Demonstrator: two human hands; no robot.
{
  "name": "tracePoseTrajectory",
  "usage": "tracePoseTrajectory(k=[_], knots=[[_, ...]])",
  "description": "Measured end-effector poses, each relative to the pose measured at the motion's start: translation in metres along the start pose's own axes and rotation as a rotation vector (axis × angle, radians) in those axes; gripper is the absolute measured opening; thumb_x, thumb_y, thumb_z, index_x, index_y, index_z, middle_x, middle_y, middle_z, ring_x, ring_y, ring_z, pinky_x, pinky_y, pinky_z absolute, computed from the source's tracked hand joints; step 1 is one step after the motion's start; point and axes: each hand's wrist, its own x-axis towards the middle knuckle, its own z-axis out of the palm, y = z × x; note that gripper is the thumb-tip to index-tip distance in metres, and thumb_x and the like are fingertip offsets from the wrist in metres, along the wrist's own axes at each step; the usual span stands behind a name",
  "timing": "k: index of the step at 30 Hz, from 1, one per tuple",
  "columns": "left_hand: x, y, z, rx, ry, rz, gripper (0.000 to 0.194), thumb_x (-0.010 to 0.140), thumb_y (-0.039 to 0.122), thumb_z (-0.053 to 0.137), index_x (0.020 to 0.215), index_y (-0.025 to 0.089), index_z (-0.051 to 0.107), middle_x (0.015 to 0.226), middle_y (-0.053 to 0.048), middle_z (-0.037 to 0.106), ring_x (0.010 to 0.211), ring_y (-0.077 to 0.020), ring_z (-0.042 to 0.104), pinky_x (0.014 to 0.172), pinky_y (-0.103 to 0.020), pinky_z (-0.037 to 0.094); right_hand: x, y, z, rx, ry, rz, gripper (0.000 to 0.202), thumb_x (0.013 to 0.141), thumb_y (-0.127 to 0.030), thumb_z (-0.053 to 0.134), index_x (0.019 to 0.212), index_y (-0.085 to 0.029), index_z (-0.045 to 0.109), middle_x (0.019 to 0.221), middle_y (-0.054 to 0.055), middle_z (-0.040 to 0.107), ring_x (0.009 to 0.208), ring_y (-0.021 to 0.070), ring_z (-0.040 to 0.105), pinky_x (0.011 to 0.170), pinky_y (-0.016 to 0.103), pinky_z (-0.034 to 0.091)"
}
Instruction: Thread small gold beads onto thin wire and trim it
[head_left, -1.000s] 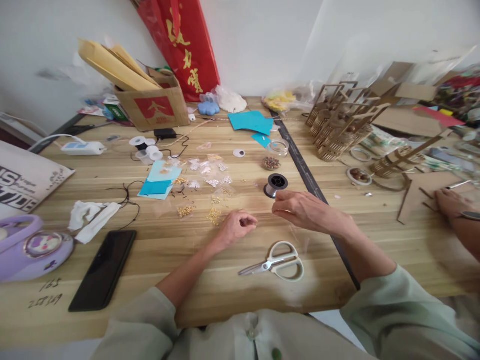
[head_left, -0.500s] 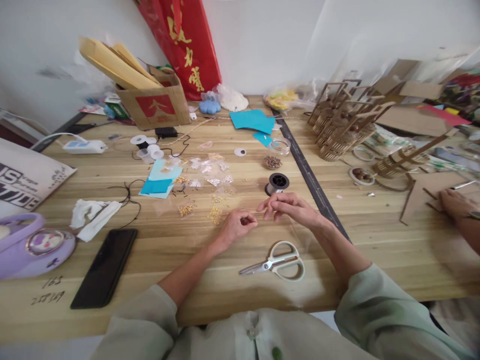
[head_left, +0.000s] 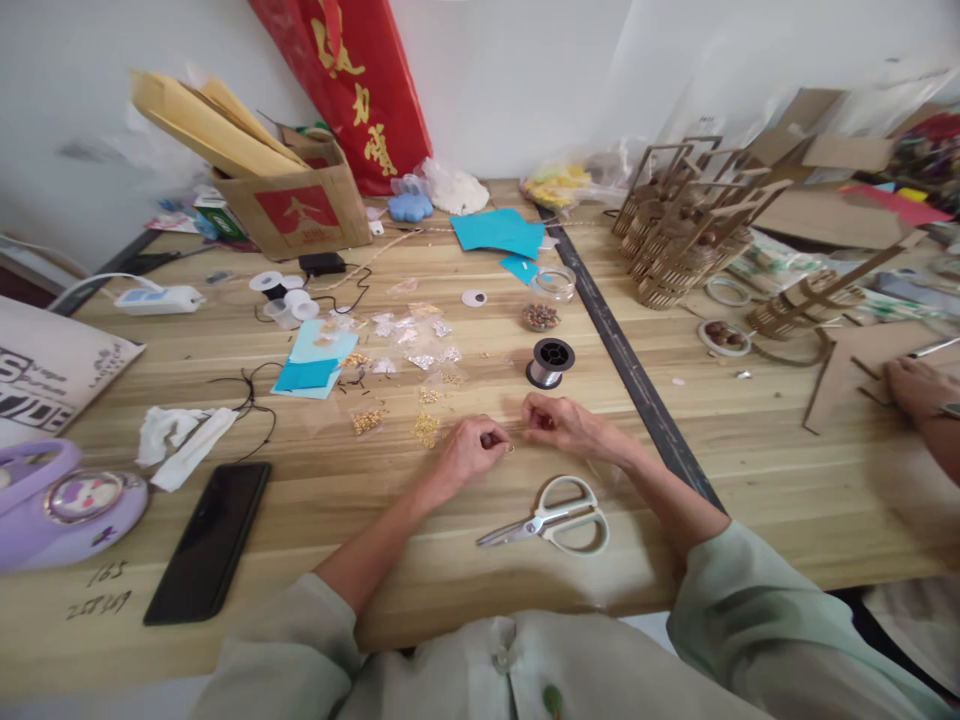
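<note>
Curling your right hand [head_left: 561, 425], splayed half a second ago, you hold it beside your left hand [head_left: 474, 446], which pinches a tiny gold loop [head_left: 511, 449], suggesting joint fine work; right-hand contents unclear, spool [head_left: 550, 362] just beyond.

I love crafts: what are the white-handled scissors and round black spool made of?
White-handled scissors: silvery, shiny blades suggest metal; smooth, pale loops look like plastic. Round black spool: smooth, faintly glossy, probably plastic; silvery winding, perhaps wire or line.

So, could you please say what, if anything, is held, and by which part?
The left hand seemingly pinches a tiny shiny thing, gripped part unclear; whether the right hand holds anything cannot be told.
</note>
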Motion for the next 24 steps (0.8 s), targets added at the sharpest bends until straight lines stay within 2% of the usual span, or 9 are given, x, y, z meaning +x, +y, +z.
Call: tracePoseTrajectory(k=[6, 10, 19, 24], knots=[[0.006, -0.017, -0.001, -0.064, -0.092, 0.048, 0.017, 0.075, 0.014, 0.058, 0.084, 0.014, 0.073, 0.081, -0.005, 0.07, 0.067, -0.0126, 0.06, 0.062, -0.021, 0.045, -0.003, -0.012, -0.001, -0.266, -0.096, -0.01, 0.007, 0.081, -0.016, 0.054, 0.087, -0.016, 0.056, 0.07, -0.001, 0.057, 0.058, 0.0101, 0.048, 0.057, 0.021, 0.03], [0.007, -0.018, -0.004, -0.114, -0.125, 0.049, 0.019, 0.077, 0.014, 0.057, 0.087, 0.014, 0.072, 0.084, -0.006, 0.072, 0.07, -0.0132, 0.063, 0.064, -0.021, 0.047, -0.003, -0.013, 0.001, -0.323, -0.136, -0.051, 0.012, 0.081, -0.013, 0.053, 0.088, -0.016, 0.061, 0.084, 0.003, 0.063, 0.071, 0.0128, 0.056, 0.065, 0.021, 0.035], [0.002, -0.014, -0.016, -0.213, -0.088, 0.018, 0.023, 0.076, 0.01, 0.054, 0.092, 0.012, 0.069, 0.085, -0.007, 0.072, 0.072, -0.0128, 0.064, 0.068, -0.021, 0.05, -0.004, -0.013, 0.004, -0.46, -0.185, -0.027, 0.01, 0.085, -0.016, 0.053, 0.086, -0.017, 0.063, 0.086, 0.003, 0.06, 0.076, 0.0135, 0.058, 0.067, 0.022, 0.033], [0.0, -0.015, -0.025, -0.055, -0.052, -0.021, 0.017, 0.076, 0.02, 0.06, 0.088, 0.013, 0.07, 0.08, -0.005, 0.071, 0.069, -0.0132, 0.062, 0.065, -0.022, 0.048, -0.002, -0.012, 0.009, -0.584, -0.214, -0.023, 0.012, 0.088, -0.018, 0.05, 0.086, -0.016, 0.062, 0.087, 0.005, 0.059, 0.079, 0.0153, 0.058, 0.065, 0.023, 0.032]])
